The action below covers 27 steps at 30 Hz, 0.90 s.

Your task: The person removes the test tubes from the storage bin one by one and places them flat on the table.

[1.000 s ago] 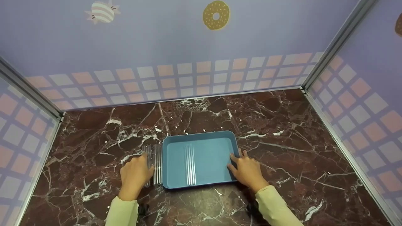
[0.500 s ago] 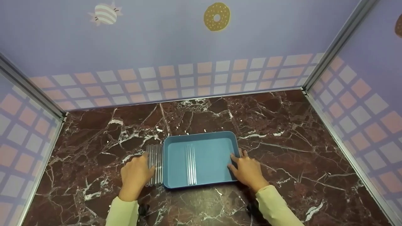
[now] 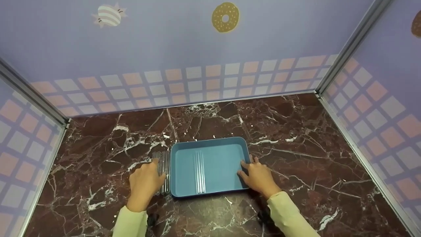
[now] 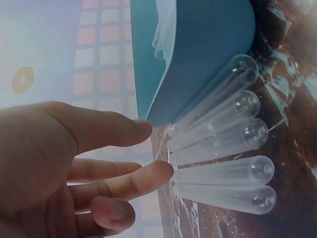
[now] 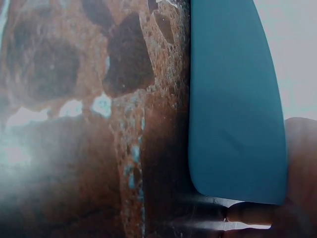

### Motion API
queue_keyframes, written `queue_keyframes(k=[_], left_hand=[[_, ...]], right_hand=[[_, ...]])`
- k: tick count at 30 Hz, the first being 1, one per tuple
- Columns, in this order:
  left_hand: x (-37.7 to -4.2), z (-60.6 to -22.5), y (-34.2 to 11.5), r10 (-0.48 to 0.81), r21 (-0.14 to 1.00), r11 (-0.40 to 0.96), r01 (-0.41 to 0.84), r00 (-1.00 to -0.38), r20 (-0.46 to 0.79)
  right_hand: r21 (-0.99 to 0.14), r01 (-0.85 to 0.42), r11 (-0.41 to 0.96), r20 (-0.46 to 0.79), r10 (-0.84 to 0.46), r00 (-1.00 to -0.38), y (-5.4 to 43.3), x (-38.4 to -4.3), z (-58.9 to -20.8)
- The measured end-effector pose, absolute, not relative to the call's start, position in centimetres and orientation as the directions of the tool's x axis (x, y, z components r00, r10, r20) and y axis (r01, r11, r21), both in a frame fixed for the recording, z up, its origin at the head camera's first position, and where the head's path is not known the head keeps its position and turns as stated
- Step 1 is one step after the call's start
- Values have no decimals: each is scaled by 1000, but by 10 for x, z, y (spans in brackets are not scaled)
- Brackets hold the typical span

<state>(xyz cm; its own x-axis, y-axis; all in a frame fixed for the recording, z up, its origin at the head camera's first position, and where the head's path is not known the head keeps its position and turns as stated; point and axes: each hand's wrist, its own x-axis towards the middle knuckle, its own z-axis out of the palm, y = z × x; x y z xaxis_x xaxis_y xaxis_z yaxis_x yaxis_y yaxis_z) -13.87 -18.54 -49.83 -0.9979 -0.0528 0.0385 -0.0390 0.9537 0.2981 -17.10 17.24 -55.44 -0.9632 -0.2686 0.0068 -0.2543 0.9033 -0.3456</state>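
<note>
Several clear test tubes (image 4: pixel 223 169) lie side by side on the marble surface, along the left outer wall of a shallow blue tray (image 3: pixel 223 164). My left hand (image 3: pixel 145 182) is beside them, thumb and fingers apart; one fingertip (image 4: pixel 161 172) is right at the tubes' ends in the left wrist view. More clear tubes (image 3: pixel 199 172) lie in a row inside the tray, left of its middle. With thumb and a finger over the right wall and other fingers outside, my right hand (image 3: pixel 260 177) grips the tray. Much of that hand is hidden in the right wrist view.
The dark red marble surface (image 3: pixel 296 131) extends around the tray. Patterned purple panels (image 3: pixel 164 39) enclose it at the back and both sides, with metal posts (image 3: pixel 353 46) at the corners.
The tubes outside the tray have closed up, the outermost one moving right against the others. My left hand has shifted slightly right toward the tray. My right hand keeps its place.
</note>
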Motion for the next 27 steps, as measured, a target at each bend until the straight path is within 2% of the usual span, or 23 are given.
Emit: queue_keyframes(k=[14, 22, 27], left_hand=[[-138, -495, -182, -52, 299, 954, -35, -997, 49], [-138, -498, -176, -29, 282, 959, 1, -995, 100], [-141, -497, -172, -22, 277, 961, 2, -996, 83]], right_hand=[[-355, -258, 899, 33, -263, -964, 175, -172, -554], [-391, -232, 891, 7, -249, -968, 174, -170, -555], [-389, -244, 888, 26, -254, -967, 172, -172, -553]])
